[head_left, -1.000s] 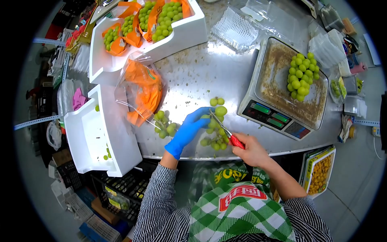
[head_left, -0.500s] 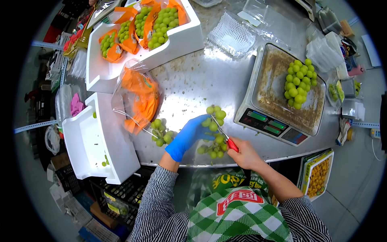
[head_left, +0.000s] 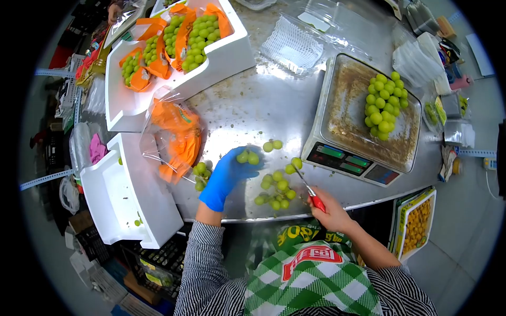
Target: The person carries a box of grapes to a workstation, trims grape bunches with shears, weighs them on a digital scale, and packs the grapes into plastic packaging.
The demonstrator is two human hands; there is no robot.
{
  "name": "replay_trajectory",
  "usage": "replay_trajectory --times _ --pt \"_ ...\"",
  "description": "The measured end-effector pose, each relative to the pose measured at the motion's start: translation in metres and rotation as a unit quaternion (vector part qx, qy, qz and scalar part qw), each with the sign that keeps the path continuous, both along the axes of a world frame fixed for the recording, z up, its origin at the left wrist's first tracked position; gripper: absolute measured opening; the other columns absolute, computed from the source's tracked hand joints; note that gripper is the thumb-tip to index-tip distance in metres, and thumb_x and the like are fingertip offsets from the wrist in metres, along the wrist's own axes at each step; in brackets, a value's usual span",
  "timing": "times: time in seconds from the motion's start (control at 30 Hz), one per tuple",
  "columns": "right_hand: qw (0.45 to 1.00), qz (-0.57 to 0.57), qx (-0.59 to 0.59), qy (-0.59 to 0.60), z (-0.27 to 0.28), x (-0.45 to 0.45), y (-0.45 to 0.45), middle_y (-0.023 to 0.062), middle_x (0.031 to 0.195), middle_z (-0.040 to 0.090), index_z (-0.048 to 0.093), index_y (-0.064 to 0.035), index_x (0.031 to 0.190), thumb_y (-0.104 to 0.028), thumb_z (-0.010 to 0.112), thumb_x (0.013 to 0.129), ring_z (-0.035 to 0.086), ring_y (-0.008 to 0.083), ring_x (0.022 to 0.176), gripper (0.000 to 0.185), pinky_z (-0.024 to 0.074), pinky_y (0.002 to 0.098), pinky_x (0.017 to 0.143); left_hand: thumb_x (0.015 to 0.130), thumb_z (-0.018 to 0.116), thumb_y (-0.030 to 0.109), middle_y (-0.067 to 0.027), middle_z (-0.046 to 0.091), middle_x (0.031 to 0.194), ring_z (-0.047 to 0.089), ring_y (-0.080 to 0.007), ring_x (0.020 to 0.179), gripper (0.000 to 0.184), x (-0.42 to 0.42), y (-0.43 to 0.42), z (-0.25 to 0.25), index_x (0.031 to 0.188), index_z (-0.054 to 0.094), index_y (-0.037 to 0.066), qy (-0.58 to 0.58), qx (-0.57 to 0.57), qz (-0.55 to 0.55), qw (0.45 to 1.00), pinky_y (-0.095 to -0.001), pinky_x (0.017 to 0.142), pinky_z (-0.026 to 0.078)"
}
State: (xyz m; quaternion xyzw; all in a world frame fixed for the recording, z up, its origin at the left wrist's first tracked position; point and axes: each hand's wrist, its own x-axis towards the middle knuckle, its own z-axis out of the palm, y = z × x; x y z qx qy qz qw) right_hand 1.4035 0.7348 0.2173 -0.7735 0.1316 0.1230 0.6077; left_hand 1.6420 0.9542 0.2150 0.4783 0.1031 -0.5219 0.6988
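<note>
Scale [head_left: 348, 113] serves as the landmark for all positions. A full grape bunch [head_left: 385, 105] rests on its platform, toward the right side. The smaller grape cluster [head_left: 276, 189] lies on the counter [head_left: 221, 110], left of the scale and nearer you.

Your gloved left hand [head_left: 224, 181], farther left of the scale, is half-curled around a few grapes [head_left: 247, 157]; blur hides the fingertips, so a firm pinch cannot be confirmed. Your bare right hand [head_left: 333, 211], on your side of the scale, is closed around red-handled snips [head_left: 316, 200], tips beside two grapes [head_left: 293, 165].

CAUTION: The snip point could pierce a grape skin if it drifts off the stem. A loose left grip could drop fruit. Grapes left of the scale could roll off the counter's front edge if nudged. Crossing your left fingers over the blades risks a cut glove.
</note>
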Motion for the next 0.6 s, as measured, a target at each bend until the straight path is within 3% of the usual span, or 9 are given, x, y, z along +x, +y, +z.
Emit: replay_trajectory --times 0.13,0.27,0.37,0.47,0.5,0.57,0.6 --pt "0.996 -0.041 -0.055 0.063 -0.006 -0.044 -0.014 0.0158 0.098 0.055 0.042 0.0006 0.13 -0.009 0.054 0.077 0.056 0.0297 0.088 0.055 0.0448 0.0363 0.082 0.092 0.048 0.03 -0.0159 0.06 0.116 0.062 -0.0292 0.104 0.041 0.007 -0.023 0.033 0.122 0.055 0.002 -0.066 -0.039 -0.013 0.997 -0.0396 0.087 0.05" --pt "0.991 -0.049 -0.112 0.049 -0.003 -0.069 -0.016 0.0195 0.102 0.053 0.041 0.0001 0.131 -0.012 0.055 0.077 0.055 0.0365 0.092 0.057 0.0441 0.0392 0.085 0.093 0.047 0.025 -0.0167 0.06 0.116 0.06 -0.028 0.106 0.038 0.007 -0.08 0.063 0.119 0.053 -0.002 -0.163 -0.116 -0.08 0.976 -0.0411 0.091 0.05" --pt "0.988 -0.033 -0.143 0.04 -0.001 -0.074 -0.014 0.0216 0.105 0.051 0.04 -0.0001 0.132 -0.014 0.057 0.076 0.053 0.0395 0.095 0.06 0.0439 0.0407 0.085 0.095 0.046 0.025 -0.0164 0.06 0.114 0.06 -0.0284 0.106 0.037 0.003 -0.128 0.078 0.118 0.053 -0.003 -0.077 -0.194 -0.08 0.975 -0.0423 0.093 0.05" --pt "0.989 -0.038 -0.143 0.03 -0.006 -0.082 -0.012 0.0224 0.108 0.05 0.04 -0.0007 0.133 -0.016 0.058 0.076 0.052 0.0397 0.097 0.061 0.0437 0.0409 0.086 0.096 0.046 0.028 -0.0164 0.061 0.111 0.061 -0.029 0.103 0.038 0.0 -0.171 0.073 0.117 0.054 -0.002 -0.061 -0.168 -0.082 0.98 -0.0432 0.093 0.05" --pt "0.989 -0.045 -0.136 0.032 -0.006 -0.082 -0.012 0.0225 0.108 0.049 0.04 -0.0006 0.133 -0.016 0.058 0.076 0.052 0.0396 0.097 0.061 0.0437 0.0408 0.086 0.096 0.048 0.032 -0.0173 0.056 0.118 0.058 -0.0281 0.108 0.042 -0.002 -0.182 0.072 0.119 0.052 -0.002 -0.072 -0.15 -0.081 0.983 -0.0444 0.094 0.049" --pt "0.989 -0.058 -0.127 0.038 -0.004 -0.083 -0.011 0.0224 0.11 0.049 0.039 0.0005 0.133 -0.018 0.058 0.076 0.052 0.0392 0.099 0.062 0.0435 0.0405 0.087 0.095 0.049 0.034 -0.0186 0.05 0.126 0.052 -0.0293 0.115 0.046 -0.009 -0.199 0.067 0.124 0.048 -0.003 -0.244 -0.106 -0.124 0.956 -0.0455 0.095 0.048" --pt "0.989 -0.067 -0.128 0.037 -0.003 -0.085 -0.011 0.022 0.108 0.049 0.039 0.0 0.133 -0.017 0.057 0.077 0.052 0.039 0.099 0.062 0.0434 0.0405 0.086 0.095 0.05 0.035 -0.019 0.046 0.13 0.05 -0.0299 0.118 0.05 -0.012 -0.204 0.067 0.127 0.045 -0.003 -0.253 -0.093 -0.123 0.955 -0.0457 0.095 0.048"
